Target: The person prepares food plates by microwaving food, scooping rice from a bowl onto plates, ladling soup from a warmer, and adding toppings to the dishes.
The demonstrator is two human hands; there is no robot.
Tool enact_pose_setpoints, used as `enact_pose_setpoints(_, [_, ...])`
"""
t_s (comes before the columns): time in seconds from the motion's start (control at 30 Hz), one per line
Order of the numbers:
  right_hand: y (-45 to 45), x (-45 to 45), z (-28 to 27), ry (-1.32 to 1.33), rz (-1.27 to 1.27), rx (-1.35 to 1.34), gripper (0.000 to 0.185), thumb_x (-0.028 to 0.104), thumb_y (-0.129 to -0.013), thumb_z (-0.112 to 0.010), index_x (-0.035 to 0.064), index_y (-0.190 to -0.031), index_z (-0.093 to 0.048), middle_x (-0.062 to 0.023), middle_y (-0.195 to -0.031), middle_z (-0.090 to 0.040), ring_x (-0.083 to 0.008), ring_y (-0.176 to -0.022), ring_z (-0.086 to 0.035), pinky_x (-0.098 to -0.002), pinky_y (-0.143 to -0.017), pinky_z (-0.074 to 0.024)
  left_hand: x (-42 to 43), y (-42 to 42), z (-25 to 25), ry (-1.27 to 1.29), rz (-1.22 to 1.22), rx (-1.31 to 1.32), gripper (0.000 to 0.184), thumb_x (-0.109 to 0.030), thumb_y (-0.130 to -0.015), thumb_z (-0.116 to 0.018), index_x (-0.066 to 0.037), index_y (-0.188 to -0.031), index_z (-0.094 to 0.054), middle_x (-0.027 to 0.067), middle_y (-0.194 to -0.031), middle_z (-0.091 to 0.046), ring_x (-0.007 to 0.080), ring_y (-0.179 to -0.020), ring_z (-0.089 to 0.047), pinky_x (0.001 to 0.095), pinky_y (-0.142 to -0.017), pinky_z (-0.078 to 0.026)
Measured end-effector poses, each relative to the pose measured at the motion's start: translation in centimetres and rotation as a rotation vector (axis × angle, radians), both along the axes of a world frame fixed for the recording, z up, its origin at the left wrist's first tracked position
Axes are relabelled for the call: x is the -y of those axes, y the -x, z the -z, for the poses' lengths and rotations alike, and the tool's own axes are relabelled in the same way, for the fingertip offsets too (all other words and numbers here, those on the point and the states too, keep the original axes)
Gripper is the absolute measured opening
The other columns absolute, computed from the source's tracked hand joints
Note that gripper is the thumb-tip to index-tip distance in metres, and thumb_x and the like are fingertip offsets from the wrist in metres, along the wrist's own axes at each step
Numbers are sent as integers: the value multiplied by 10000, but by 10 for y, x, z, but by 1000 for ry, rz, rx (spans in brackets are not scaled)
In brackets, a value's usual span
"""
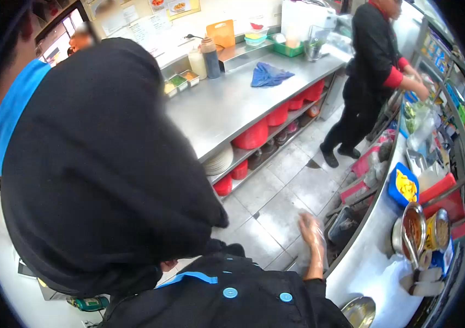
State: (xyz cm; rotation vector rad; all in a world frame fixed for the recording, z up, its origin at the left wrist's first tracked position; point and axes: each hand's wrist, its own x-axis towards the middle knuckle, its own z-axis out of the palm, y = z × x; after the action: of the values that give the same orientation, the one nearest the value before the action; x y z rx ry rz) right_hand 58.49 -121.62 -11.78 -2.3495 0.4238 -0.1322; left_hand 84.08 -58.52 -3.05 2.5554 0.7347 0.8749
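My right hand [312, 232], in what looks like a clear plastic glove, is held out over the tiled floor. Its fingers are loosely stretched and hold nothing that I can see. Nearest to it is a dark grey bin [344, 225] below the right-hand counter [366, 249]. My left hand does not show. A few fingertips [168, 265] appear beneath the dark sleeve of a person [96, 164] close in front of me; they seem to belong to that person.
A steel counter [210, 115] carries a blue cloth [269, 75] and sauce bottles [210, 57]. At right are a blue tub of yellow pieces [405, 185], a pot of red sauce [413, 229] and a metal bowl [359, 312]. Another person [371, 71] works at the far right.
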Motion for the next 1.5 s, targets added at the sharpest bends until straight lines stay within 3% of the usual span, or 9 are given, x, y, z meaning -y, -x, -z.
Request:
enact_pose_setpoints(0.23, [-208, -39, -30, -200, -361, 206, 325, 337, -802, -614, 37, -926, -626, -168, -957, -610, -311, -911, -582, -412, -790, -448, 24, -76, -46, -76, -95, 56, 229, -246, -721, -608, -34, -798, -643, 166, -771, -652, 274, -714, -648, 360, -670, -512])
enact_pose_setpoints(0.3, [-255, -61, -65, -237, -537, 27, 380, 363, -758, -677, -10, -822, -644, -159, -812, -630, -295, -758, -602, -381, -712, -473, 20, -89, -49, -95, -133, 81, 232, -255, -719, -613, -42, -805, -646, 160, -776, -654, 272, -720, -649, 358, -675, -512])
enact_pose_setpoints(0.47, [-372, -95, -92, 62, -772, 15, 431, 460, -764, -625, 30, -783, -641, -150, -732, -618, -282, -695, -594, -386, -687, -474, 57, -72, -46, -225, -208, 299, 243, -277, -713, -626, -62, -823, -655, 147, -786, -658, 266, -733, -649, 353, -689, -510])
enact_pose_setpoints(0.6, [-481, -124, -97, -96, -920, 21, 589, 260, -739, -653, 112, -1262, -427, -127, -1071, -601, -314, -1034, -549, -392, -909, -417, 201, -4, 68, -58, -72, 275, 253, -295, -708, -636, -78, -837, -662, 137, -794, -661, 261, -744, -650, 348, -700, -509])
enact_pose_setpoints(0.77, [-671, -207, -114, 71, -1045, 329, 571, 230, -722, -652, 103, -1246, -467, -175, -1135, -563, -341, -1070, -519, -412, -936, -392, 308, 83, 250, 485, -209, -538, 267, -317, -702, -648, -98, -854, -671, 123, -805, -665, 255, -757, -650, 342, -714, -508])
enact_pose_setpoints(0.93, [-806, -291, -148, 365, -1184, 504, 476, 240, -722, -649, 74, -1155, -539, -195, -1088, -578, -331, -1037, -539, -408, -905, -416, 379, 123, 310, 894, -278, -1076, 282, -339, -696, -661, -118, -871, -679, 110, -815, -669, 249, -770, -651, 337, -728, -507])
enact_pose_setpoints(1.1, [-860, -349, -117, 645, -1475, 367, 296, 247, -684, -666, 29, -884, -666, -174, -951, -638, -312, -909, -614, -390, -782, -495, 470, 75, 321, 997, -398, -655, 298, -361, -690, -674, -138, -889, -688, 97, -826, -673, 243, -784, -651, 331, -742, -506])
enact_pose_setpoints(1.27, [-872, -374, -90, 644, -1418, 261, 177, 110, -748, -599, 27, -888, -668, -198, -952, -631, -314, -917, -616, -392, -781, -502, 538, 61, 285, 1137, -712, -551, 278, -340, -692, -680, -131, -875, -684, 106, -720, -666, 224, -723, -659, 326, -697, -517])
enact_pose_setpoints(1.5, [-864, -351, -102, 465, -1441, 327, 192, 101, -720, -616, -10, -875, -642, -209, -891, -621, -351, -871, -610, -401, -737, -510, 564, 73, 274, 1101, -627, -746, 273, -289, -721, -655, -106, -924, -663, 113, -694, -663, 206, -653, -654, 332, -614, -524])
